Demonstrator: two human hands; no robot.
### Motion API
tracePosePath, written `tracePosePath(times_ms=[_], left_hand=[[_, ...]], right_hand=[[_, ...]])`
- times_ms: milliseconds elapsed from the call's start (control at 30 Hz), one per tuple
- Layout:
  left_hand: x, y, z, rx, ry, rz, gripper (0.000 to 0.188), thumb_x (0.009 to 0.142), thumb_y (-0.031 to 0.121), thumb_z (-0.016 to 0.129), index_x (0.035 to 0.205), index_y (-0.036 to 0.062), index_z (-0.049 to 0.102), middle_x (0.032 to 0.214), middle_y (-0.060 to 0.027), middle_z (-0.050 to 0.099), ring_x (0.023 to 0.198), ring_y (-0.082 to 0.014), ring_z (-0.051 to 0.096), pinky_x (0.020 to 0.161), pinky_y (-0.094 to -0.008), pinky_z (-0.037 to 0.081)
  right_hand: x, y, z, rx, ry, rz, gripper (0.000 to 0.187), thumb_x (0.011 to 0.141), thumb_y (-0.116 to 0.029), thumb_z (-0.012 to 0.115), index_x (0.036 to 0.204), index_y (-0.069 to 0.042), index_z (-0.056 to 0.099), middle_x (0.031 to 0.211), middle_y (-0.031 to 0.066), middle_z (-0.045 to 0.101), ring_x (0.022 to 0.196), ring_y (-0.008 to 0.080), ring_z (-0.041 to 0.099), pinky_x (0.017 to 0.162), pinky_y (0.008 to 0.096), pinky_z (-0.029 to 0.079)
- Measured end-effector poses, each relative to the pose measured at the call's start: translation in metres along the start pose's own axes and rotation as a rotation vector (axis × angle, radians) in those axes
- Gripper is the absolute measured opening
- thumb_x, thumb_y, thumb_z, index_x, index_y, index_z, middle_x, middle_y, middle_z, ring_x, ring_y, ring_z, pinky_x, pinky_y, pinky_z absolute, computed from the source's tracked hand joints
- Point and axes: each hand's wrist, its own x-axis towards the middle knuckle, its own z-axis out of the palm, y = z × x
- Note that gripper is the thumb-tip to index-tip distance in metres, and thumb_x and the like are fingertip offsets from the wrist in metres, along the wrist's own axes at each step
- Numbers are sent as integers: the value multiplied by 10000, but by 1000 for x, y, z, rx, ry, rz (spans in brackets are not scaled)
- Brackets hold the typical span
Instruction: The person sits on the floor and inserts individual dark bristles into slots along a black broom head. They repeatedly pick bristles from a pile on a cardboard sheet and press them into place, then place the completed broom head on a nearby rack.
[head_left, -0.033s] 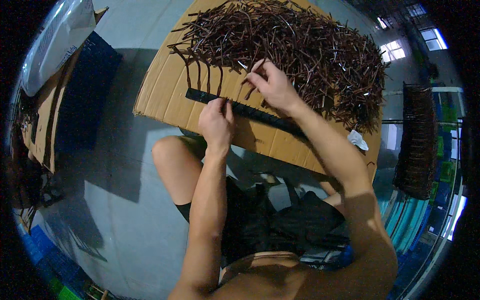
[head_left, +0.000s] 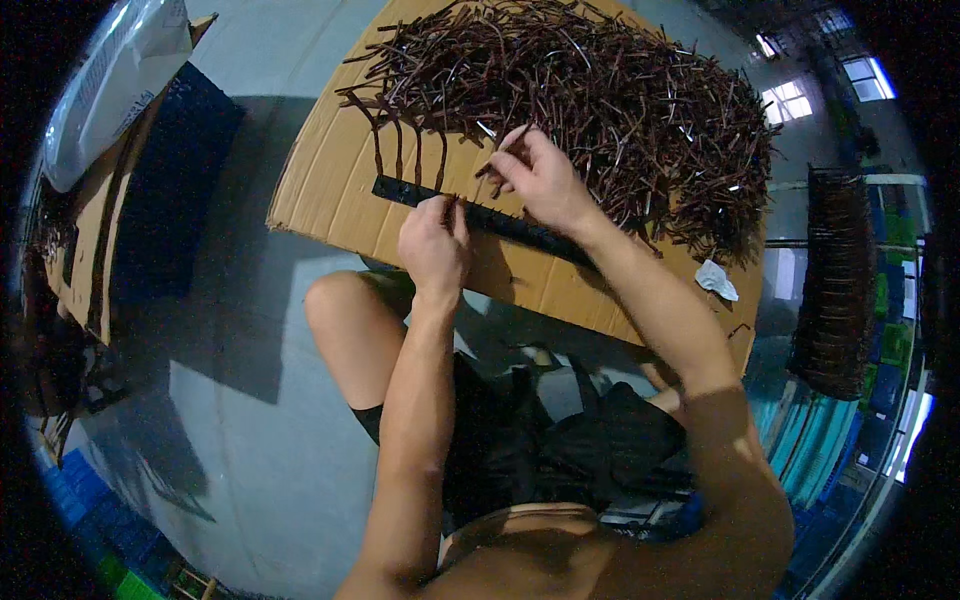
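Observation:
A long black strip (head_left: pixel 510 228) with a row of small upright points lies slantwise across the cardboard near its front edge. Several thin brown sticks (head_left: pixel 399 150) extend from its left end toward the far side. My left hand (head_left: pixel 433 240) is closed on the strip, thumb and fingertips together at its edge; a small dark bit shows between them. Just above the strip, to the right, my right hand (head_left: pixel 545 180) pinches a thin brown stick (head_left: pixel 484 171), partly covered by the fingers.
Beyond my hands a large heap of brown sticks (head_left: pixel 600 90) covers much of the cardboard (head_left: pixel 320 190). A crumpled white scrap (head_left: pixel 716 280) lies at the right. To the left stands a dark blue box (head_left: pixel 170 190); at the far right hangs a rack of dark rods (head_left: pixel 835 280).
My right hand has shifted slightly down and left, toward the strip, with its stick. My left hand has barely moved.

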Motion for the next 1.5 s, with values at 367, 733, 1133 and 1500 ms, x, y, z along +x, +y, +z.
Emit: tracePosePath(times_ms=[367, 733, 1133, 1500], left_hand=[[1, 7, 1, 29, -66, -8, 102, 831, 130, 606, 797, 35, 597, 764, -133, 602, 725, -334, 573, 655, -410, 457], [3, 6, 3, -1, -81, 16, 127, 841, 136, 608, 793, 20, 590, 779, -144, 602, 735, -334, 579, 647, -400, 457], [10, 7, -8, 102, -14, -217, 212, 848, 227, 640, 795, 22, 659, 700, -149, 645, 609, -298, 620, 590, -360, 485], [1, 4, 2, -72, -99, -95, 191, 828, 163, 638, 927, 0, 637, 893, -150, 645, 789, -317, 627, 710, -366, 503]], right_hand=[[-21, 13, 30, -18, 115, -127, 105, 939, -84, 527, 982, 7, 498, 840, 72, 620, 778, 135, 624, 719, 265, 508], [-24, 4, 32, -193, 201, -220, 115, 903, -113, 583, 953, -10, 590, 838, 85, 665, 794, 162, 669, 689, 275, 507], [24, 2, -28, -603, -65, -100, 236, 866, -128, 554, 1083, -53, 607, 996, 164, 652, 903, 297, 640, 763, 363, 514], [33, 14, -17, -1501, -446, -172, 218, 774, -78, 576, 983, -17, 589, 1000, 145, 582, 931, 315, 604, 749, 387, 534]])
